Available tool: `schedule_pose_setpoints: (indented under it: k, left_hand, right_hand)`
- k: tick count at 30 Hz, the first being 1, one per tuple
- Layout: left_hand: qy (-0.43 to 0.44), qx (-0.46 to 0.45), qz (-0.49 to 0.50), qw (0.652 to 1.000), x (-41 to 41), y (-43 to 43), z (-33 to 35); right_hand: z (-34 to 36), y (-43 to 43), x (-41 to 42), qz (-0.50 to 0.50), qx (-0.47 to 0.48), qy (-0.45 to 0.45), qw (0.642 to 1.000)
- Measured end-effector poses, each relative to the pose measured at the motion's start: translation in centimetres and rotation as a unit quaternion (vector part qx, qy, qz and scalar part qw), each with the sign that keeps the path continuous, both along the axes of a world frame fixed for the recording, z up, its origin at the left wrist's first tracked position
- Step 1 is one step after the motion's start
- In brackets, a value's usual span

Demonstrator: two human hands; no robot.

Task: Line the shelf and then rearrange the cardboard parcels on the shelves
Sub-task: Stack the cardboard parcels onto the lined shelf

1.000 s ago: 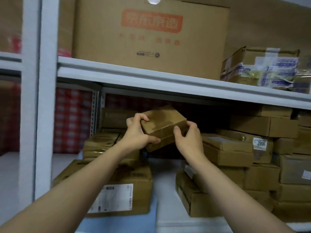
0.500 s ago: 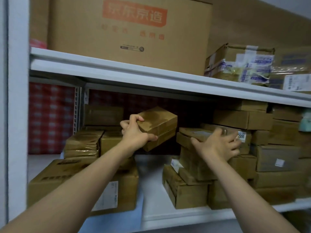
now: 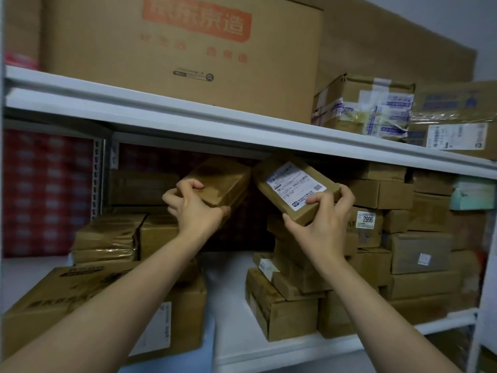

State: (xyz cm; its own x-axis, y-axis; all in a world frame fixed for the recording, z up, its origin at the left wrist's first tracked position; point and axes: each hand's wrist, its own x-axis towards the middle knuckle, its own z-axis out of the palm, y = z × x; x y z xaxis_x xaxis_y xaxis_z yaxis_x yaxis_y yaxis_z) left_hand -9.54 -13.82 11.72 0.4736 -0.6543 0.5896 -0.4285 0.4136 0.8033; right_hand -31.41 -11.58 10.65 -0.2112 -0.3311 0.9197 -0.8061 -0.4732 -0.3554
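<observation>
My left hand (image 3: 193, 208) grips a small plain cardboard parcel (image 3: 223, 179), held tilted in the air inside the middle shelf. My right hand (image 3: 324, 224) grips a second small parcel with a white shipping label (image 3: 293, 187), lifted and tilted just under the upper shelf board (image 3: 188, 117). The two parcels almost touch at their upper corners. Below them a white liner (image 3: 231, 297) covers the shelf floor between two groups of parcels.
Stacked parcels (image 3: 107, 238) fill the left of the shelf, with a large box (image 3: 80, 305) in front. A taller stack (image 3: 403, 251) fills the right, one marked 2996. On the upper shelf stand a big printed carton (image 3: 188, 49) and taped parcels (image 3: 365, 103). A red checked cloth (image 3: 48, 192) hangs behind.
My right hand let go of the first parcel, reached to the right stack and lifted a labelled parcel from it. My left hand kept holding the plain parcel.
</observation>
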Motion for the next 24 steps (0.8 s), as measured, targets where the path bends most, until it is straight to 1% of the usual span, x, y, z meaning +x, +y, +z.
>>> schedule_pose_setpoints:
  k: [6,8,11,13,16,19,21,24]
  left_hand:
    - [0.018,-0.054,0.059,0.997,3.6,0.6,0.3]
    - [0.020,-0.058,0.078,0.995,5.2,1.0,0.5]
    - [0.031,-0.055,0.111,0.992,7.5,1.5,1.0]
    - [0.042,-0.051,0.140,0.988,8.7,1.9,1.2]
    - [0.081,-0.043,0.196,0.976,10.7,2.3,1.5]
    - [0.139,-0.014,0.231,0.963,12.8,2.3,1.5]
    - [0.182,-0.004,0.227,0.957,13.9,2.4,1.4]
    - [0.230,-0.025,0.187,0.955,15.3,2.0,1.0]
  right_hand:
    - [-0.9,-1.7,3.0,0.053,-0.024,0.010,0.998]
    - [-0.7,-2.0,4.3,0.038,-0.017,0.011,0.999]
    - [0.2,-2.1,6.5,-0.017,-0.011,0.010,1.000]
    - [0.9,-2.5,7.8,-0.022,-0.002,-0.001,1.000]
    - [1.5,-3.5,9.9,0.035,0.050,-0.066,0.996]
    - [1.2,-4.7,12.1,0.119,0.110,-0.150,0.975]
    - [0.9,-5.6,13.5,0.157,0.147,-0.200,0.956]
    - [0.7,-6.6,15.4,0.189,0.169,-0.236,0.938]
